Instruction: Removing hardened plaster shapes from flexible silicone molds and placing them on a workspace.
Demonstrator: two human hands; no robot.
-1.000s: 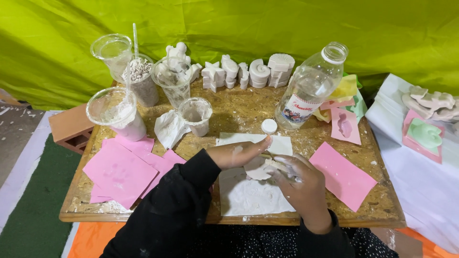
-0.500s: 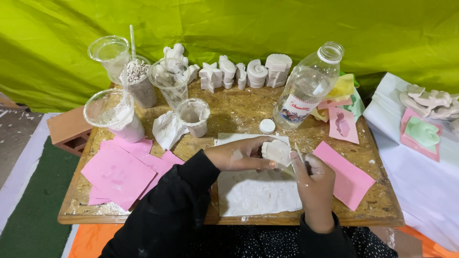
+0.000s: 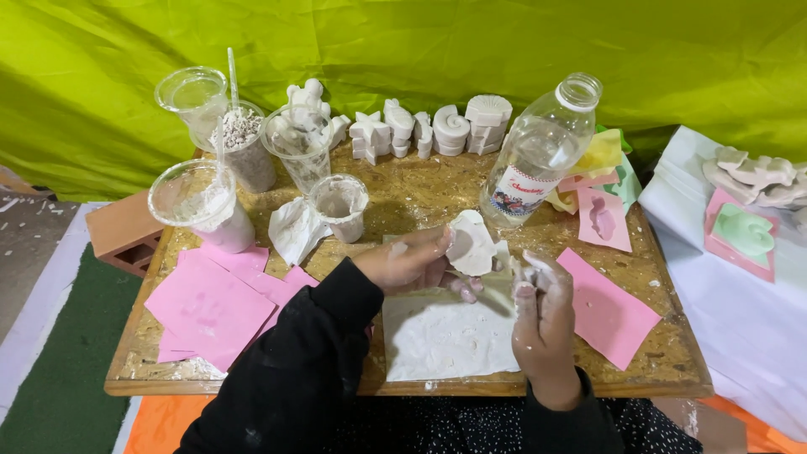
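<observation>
While a flat white plaster cast (image 3: pixel 471 244) is gripped at its edge in the left hand (image 3: pixel 412 262) above the powder-dusted white sheet (image 3: pixel 445 336), the right hand (image 3: pixel 542 307) is seen just beside it, fingers curled narrow and caked in white, seemingly pinching a small crumb; what it holds cannot be told for certain. Judged from this, the cast is best supported from beneath and rubbed lightly, since thin plaster is likely to snap. Work is better kept over the sheet so dust is caught. 4 clear plastic cups are noted on the wooden board (image 3: pixel 664 361): 1 with white powder (image 3: pixel 202 206), 1 with grey granules and a straw (image 3: pixel 244 143), 1 with small white casts (image 3: pixel 298 143), 1 apparently empty (image 3: pixel 192 94). A small plaster-smeared cup (image 3: pixel 339 206) and an uncapped clear bottle (image 3: pixel 538 155), nearly empty, stand near.
</observation>
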